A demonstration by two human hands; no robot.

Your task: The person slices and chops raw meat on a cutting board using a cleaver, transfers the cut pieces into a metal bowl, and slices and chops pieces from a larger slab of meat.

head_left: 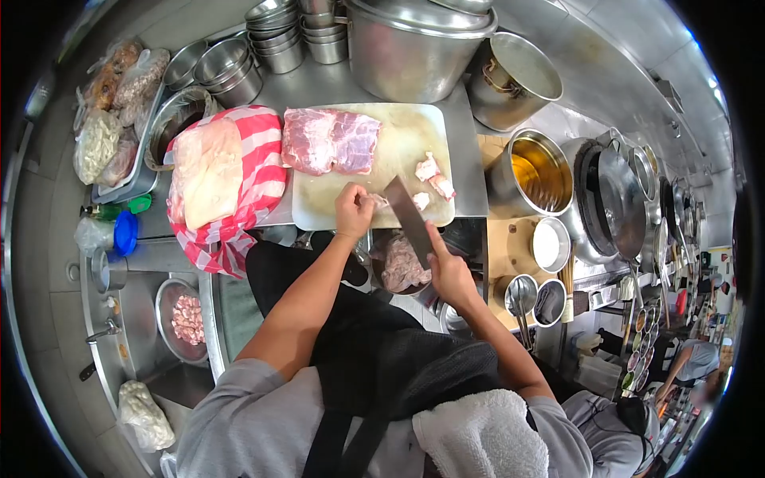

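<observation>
My right hand (pixel 450 275) is wrapped round the handle of a cleaver (pixel 408 217), its broad blade tilted over the front of the white cutting board (pixel 319 203). Left of the blade, my left hand (pixel 353 211) has its fingers closed on a small strip of meat (pixel 378 201) near the board's front edge. A large slab of raw meat (pixel 331 141) lies at the board's back left. Several fatty meat pieces (pixel 434 177) rest at its right side. Below the board's front edge, a metal bowl holds more cut meat (pixel 405 263).
A pale slab of meat (pixel 209 171) lies on a red-and-white striped bag (pixel 267 151) left of the board. Large pots (pixel 418 56) and stacked metal containers (pixel 275 40) stand behind. At right is a pot of amber liquid (pixel 530 175); lower left, a sink bowl (pixel 171 295) holds meat chunks.
</observation>
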